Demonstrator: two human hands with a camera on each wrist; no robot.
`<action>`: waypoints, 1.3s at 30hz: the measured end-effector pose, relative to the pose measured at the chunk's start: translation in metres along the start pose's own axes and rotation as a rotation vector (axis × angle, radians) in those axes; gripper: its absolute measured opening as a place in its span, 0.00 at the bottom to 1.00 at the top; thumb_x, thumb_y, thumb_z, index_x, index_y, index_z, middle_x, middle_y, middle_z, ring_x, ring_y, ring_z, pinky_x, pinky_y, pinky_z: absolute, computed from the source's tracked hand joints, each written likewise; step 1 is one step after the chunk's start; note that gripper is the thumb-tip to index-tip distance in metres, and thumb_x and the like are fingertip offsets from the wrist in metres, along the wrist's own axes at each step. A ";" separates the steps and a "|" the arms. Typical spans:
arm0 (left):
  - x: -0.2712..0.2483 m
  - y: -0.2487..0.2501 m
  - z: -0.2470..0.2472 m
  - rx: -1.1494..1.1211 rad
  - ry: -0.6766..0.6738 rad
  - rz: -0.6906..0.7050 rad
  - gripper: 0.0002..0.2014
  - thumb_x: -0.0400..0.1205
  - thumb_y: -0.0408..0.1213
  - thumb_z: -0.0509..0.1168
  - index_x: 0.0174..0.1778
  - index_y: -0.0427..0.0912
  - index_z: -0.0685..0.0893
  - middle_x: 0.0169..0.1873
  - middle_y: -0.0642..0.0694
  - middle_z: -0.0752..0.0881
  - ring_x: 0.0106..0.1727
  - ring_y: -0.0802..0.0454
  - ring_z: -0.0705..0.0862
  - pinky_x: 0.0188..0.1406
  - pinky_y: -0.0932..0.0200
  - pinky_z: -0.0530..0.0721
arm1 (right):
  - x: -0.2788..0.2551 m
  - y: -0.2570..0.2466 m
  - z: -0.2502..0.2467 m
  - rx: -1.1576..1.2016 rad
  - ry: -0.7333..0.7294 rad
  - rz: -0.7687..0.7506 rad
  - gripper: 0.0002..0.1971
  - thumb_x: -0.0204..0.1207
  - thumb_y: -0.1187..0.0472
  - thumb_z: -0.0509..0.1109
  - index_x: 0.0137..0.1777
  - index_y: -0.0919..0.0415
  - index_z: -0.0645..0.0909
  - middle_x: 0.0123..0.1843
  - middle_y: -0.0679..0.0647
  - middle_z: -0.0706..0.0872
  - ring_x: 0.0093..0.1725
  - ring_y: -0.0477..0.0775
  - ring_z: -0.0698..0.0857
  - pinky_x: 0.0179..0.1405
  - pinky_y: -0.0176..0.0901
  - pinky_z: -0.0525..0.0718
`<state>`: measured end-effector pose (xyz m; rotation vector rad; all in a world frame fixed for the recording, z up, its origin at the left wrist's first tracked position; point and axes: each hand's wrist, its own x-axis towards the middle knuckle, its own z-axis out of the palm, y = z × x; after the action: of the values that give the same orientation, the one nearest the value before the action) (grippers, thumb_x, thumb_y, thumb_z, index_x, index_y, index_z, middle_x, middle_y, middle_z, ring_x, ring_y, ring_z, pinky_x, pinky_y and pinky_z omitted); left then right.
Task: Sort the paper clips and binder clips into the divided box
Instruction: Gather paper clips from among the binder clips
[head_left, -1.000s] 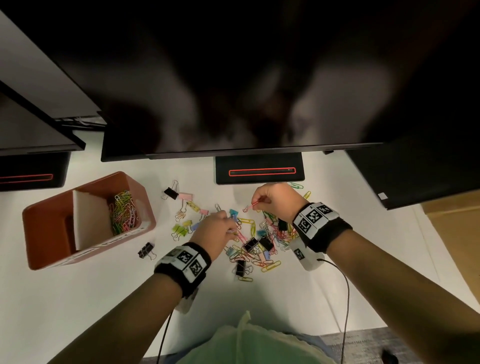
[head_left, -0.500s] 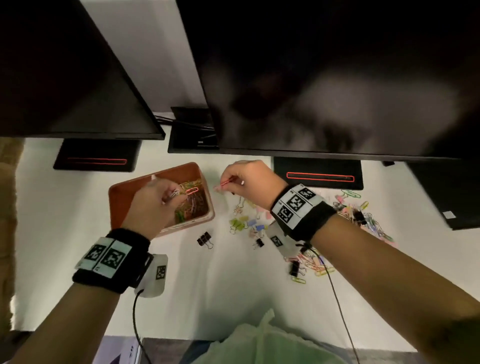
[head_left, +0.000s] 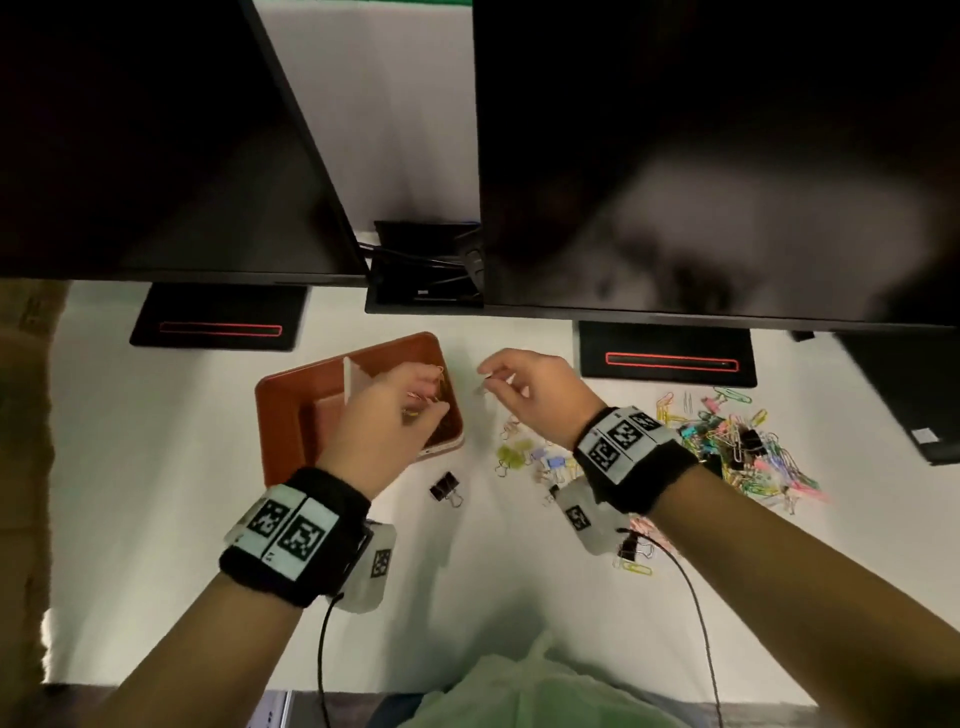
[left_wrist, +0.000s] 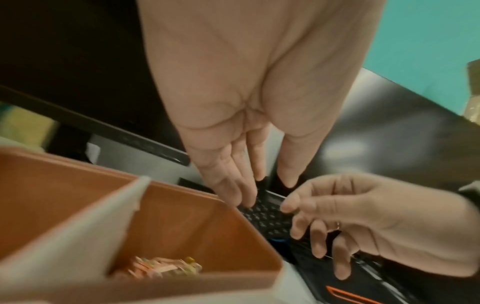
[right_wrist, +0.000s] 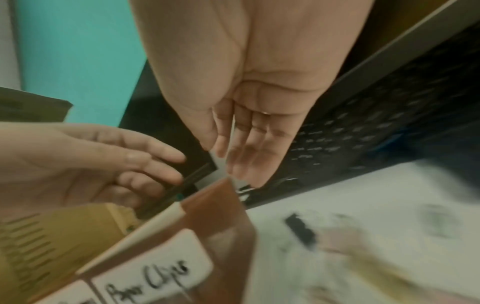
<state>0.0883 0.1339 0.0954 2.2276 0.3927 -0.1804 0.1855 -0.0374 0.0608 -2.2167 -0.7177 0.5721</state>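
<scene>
On the desk (head_left: 156, 467), the box (head_left: 291, 415) now has both hands at it, come from the pile (head_left: 737, 441) well to its right. The left hand (head_left: 384, 431) hangs over its right compartment, grip spread and empty (clip delivered, I judge), above the paper clips (left_wrist: 161, 267). The right hand (head_left: 530, 395) is just beside the box, and I cannot tell its grip.

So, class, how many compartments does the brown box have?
2, split by a white divider: the left compartment and the right compartment holding paper clips, under the left hand. The hand may hide more.
</scene>
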 end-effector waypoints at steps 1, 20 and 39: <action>0.002 0.008 0.013 -0.024 -0.011 0.031 0.17 0.78 0.39 0.67 0.63 0.50 0.78 0.52 0.56 0.83 0.51 0.63 0.81 0.49 0.70 0.78 | -0.010 0.019 -0.008 -0.032 0.020 0.046 0.10 0.79 0.61 0.64 0.58 0.55 0.82 0.50 0.49 0.86 0.39 0.43 0.80 0.46 0.37 0.80; 0.127 0.055 0.185 0.484 -0.150 -0.131 0.16 0.79 0.34 0.65 0.63 0.35 0.75 0.63 0.37 0.73 0.59 0.36 0.80 0.59 0.44 0.80 | -0.069 0.144 -0.045 -0.245 -0.314 0.344 0.12 0.72 0.62 0.73 0.54 0.57 0.79 0.53 0.53 0.83 0.53 0.54 0.82 0.53 0.45 0.81; 0.064 0.055 0.158 0.218 -0.189 0.129 0.03 0.82 0.34 0.61 0.47 0.40 0.79 0.46 0.46 0.78 0.39 0.51 0.82 0.43 0.61 0.79 | -0.071 0.136 -0.052 -0.252 -0.346 0.274 0.14 0.75 0.56 0.69 0.58 0.60 0.80 0.52 0.55 0.86 0.52 0.57 0.84 0.51 0.47 0.83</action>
<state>0.1681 -0.0073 0.0191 2.4149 0.1301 -0.3765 0.2068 -0.1879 0.0049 -2.5017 -0.6914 1.0732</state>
